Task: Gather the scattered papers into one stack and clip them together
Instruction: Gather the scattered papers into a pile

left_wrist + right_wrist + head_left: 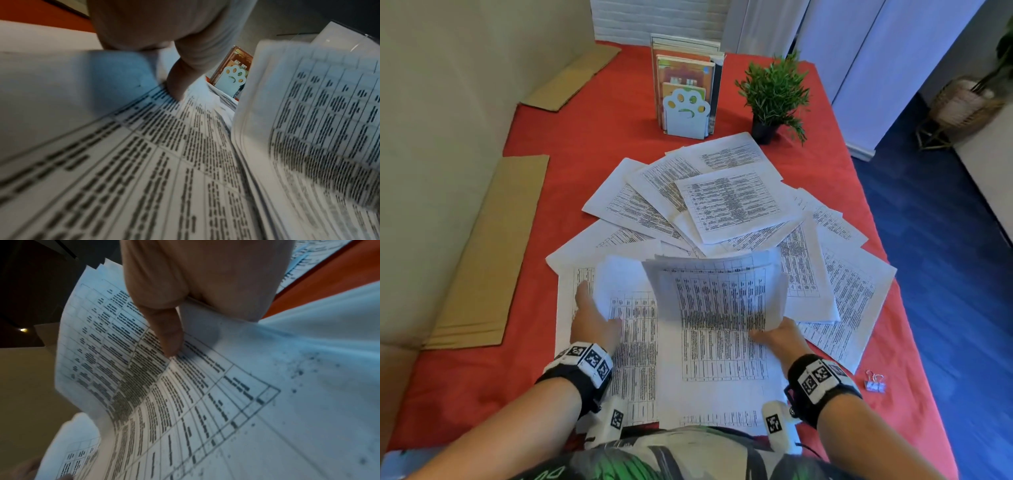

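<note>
Right hand point(774, 334), pinching lifted printed white sheets point(722, 291), should square their edges; left hand point(594, 322) grip unclear.

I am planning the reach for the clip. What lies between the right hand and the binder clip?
Head view: between the right hand and the binder clip lie loose printed sheets, then a strip of bare red tablecloth.

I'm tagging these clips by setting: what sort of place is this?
Probably a home study corner: upright books behind a paw-shaped bookend, a small potted plant, and a red-covered table.
</note>
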Demonstrator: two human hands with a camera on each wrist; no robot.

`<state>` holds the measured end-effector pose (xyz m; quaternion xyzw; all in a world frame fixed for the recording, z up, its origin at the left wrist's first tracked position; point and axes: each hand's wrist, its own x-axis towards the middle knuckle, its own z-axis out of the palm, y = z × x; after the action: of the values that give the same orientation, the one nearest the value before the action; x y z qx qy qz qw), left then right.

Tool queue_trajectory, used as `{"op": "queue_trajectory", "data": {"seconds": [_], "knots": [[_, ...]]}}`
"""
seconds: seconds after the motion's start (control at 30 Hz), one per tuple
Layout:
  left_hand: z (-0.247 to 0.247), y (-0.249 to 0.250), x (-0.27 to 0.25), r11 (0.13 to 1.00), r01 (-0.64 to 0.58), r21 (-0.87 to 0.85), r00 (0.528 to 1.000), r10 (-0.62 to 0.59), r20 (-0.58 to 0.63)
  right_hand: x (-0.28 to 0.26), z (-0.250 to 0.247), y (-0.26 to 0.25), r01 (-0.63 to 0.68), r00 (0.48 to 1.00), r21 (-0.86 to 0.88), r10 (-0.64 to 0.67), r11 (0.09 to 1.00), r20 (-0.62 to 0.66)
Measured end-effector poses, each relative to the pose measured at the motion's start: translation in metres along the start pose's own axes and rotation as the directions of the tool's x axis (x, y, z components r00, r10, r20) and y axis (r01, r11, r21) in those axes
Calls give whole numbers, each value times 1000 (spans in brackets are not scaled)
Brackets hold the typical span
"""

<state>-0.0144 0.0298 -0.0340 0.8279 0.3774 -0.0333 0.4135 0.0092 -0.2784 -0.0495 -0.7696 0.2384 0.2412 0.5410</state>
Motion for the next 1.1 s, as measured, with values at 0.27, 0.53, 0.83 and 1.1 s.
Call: {"op": "queue_trajectory", "data": {"seconds": [0.27,0.53,0.83,1.1], "knots": [[-5,1,7,992,-101,-72,983,110,148,5,-4,-4,14,999,110,-9,994,-54],[5,2,-3,994,-75,-85,950,97,297,-11,45,-15,150,972,-30,-142,988,186],[3,-6,7,978,40,-203,932,36,361,7,2,-17,14,961,-472,-142,881,-238],[17,9,-13,984,-97,-151,906,150,396,-2,38,-8,207,978,-492,-197,846,73]]}}
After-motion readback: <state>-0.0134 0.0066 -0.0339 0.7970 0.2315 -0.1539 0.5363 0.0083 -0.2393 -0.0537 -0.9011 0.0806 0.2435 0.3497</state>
